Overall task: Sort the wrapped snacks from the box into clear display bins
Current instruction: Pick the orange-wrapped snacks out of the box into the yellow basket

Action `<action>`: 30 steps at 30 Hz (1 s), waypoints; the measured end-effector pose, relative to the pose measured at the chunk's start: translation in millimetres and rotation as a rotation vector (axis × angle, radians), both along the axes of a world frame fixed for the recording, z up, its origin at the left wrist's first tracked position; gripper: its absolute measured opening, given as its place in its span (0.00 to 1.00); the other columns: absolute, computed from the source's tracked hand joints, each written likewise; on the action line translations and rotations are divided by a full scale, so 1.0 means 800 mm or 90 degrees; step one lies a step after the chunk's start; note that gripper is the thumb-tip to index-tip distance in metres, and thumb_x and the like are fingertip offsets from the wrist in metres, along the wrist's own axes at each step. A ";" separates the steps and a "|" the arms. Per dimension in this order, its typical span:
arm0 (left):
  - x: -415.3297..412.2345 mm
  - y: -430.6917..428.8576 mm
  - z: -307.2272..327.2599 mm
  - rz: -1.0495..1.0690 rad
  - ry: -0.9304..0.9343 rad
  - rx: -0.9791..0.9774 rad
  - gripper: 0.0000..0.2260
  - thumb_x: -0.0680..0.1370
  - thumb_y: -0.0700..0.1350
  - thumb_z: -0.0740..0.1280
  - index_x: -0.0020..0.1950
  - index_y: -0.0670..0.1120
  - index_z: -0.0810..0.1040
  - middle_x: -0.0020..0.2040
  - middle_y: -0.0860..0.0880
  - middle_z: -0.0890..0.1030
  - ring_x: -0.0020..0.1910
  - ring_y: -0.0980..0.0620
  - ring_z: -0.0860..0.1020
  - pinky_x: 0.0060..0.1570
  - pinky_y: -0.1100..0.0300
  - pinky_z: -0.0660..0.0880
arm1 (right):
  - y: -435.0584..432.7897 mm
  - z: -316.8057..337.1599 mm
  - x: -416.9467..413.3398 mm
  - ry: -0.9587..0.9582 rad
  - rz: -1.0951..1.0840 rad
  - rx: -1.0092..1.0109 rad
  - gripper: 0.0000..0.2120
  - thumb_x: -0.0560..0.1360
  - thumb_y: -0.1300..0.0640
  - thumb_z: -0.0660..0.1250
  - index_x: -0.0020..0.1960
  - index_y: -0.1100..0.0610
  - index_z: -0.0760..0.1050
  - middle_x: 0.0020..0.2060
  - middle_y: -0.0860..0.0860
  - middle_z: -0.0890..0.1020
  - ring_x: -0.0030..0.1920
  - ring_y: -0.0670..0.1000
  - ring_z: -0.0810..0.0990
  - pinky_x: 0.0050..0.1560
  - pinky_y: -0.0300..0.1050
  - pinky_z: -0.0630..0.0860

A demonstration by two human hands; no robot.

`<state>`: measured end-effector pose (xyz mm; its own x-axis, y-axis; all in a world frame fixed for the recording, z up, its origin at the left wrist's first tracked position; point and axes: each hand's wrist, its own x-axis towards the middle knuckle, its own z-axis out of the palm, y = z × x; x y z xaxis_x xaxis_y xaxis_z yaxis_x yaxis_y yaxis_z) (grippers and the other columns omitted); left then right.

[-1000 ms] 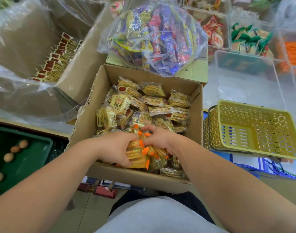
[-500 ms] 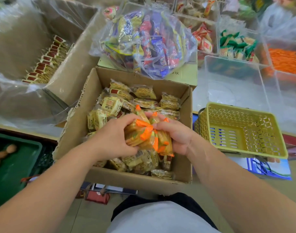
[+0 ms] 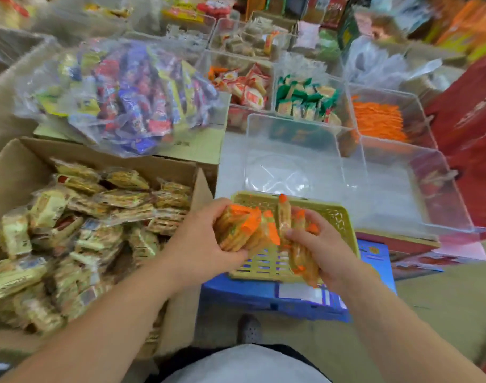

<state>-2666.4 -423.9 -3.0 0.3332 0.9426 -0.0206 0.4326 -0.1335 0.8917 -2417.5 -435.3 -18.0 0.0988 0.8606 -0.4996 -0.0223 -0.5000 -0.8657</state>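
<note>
An open cardboard box (image 3: 23,164) at the left holds several yellow-wrapped snacks (image 3: 98,225). Between them, my two hands hold a bunch of orange-ended wrapped snacks (image 3: 250,230) over a yellow perforated basket (image 3: 335,214). My left hand (image 3: 200,244) grips the left part of the bunch. My right hand (image 3: 322,244) grips the right part, some packets hanging below it. Behind the basket stands an empty clear bin (image 3: 294,158). A clear bin (image 3: 418,109) at the back right holds orange packets (image 3: 377,120).
A clear bag of blue, red and yellow snacks (image 3: 131,95) lies on a closed carton behind the box. Further bins hold red-white (image 3: 244,87) and green (image 3: 305,98) packets. A blue crate (image 3: 266,297) is under the basket. A red box (image 3: 471,128) stands at the right.
Both hands lifted the orange-ended bunch out of the cardboard box and carried it right, over the yellow basket. My view swung right.
</note>
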 end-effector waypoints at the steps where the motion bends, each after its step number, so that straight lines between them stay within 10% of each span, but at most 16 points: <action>1: 0.020 0.004 -0.007 0.030 0.022 0.002 0.23 0.62 0.52 0.77 0.55 0.59 0.76 0.47 0.58 0.82 0.48 0.63 0.80 0.43 0.71 0.75 | 0.004 -0.012 0.028 -0.107 0.010 -0.014 0.27 0.70 0.60 0.79 0.66 0.49 0.76 0.45 0.51 0.87 0.38 0.46 0.86 0.32 0.41 0.79; 10: 0.094 -0.001 -0.037 0.163 0.141 -0.067 0.24 0.66 0.50 0.80 0.51 0.72 0.73 0.46 0.75 0.79 0.44 0.72 0.78 0.31 0.74 0.70 | 0.064 -0.136 0.093 -0.460 0.350 -0.121 0.36 0.73 0.52 0.74 0.76 0.47 0.62 0.58 0.53 0.80 0.43 0.54 0.85 0.36 0.52 0.85; 17: 0.134 0.035 -0.065 0.108 0.339 -0.133 0.23 0.63 0.56 0.75 0.52 0.61 0.68 0.41 0.58 0.80 0.39 0.57 0.79 0.36 0.54 0.79 | 0.062 -0.143 0.102 -0.588 0.503 -0.044 0.36 0.74 0.47 0.72 0.78 0.45 0.61 0.72 0.55 0.69 0.68 0.58 0.72 0.67 0.54 0.74; 22: 0.176 0.065 -0.110 -0.044 0.536 -0.180 0.21 0.67 0.51 0.76 0.53 0.54 0.68 0.42 0.55 0.76 0.39 0.53 0.77 0.31 0.57 0.69 | 0.035 -0.097 0.128 -0.698 0.584 0.097 0.27 0.75 0.45 0.64 0.73 0.45 0.69 0.66 0.49 0.75 0.66 0.55 0.71 0.65 0.54 0.72; 30: 0.159 0.056 -0.114 -0.130 0.545 -0.152 0.41 0.69 0.62 0.78 0.77 0.50 0.68 0.73 0.47 0.73 0.71 0.44 0.72 0.69 0.50 0.71 | 0.016 -0.086 0.116 -0.552 0.482 0.135 0.22 0.76 0.48 0.69 0.69 0.48 0.75 0.61 0.49 0.77 0.64 0.53 0.72 0.65 0.47 0.71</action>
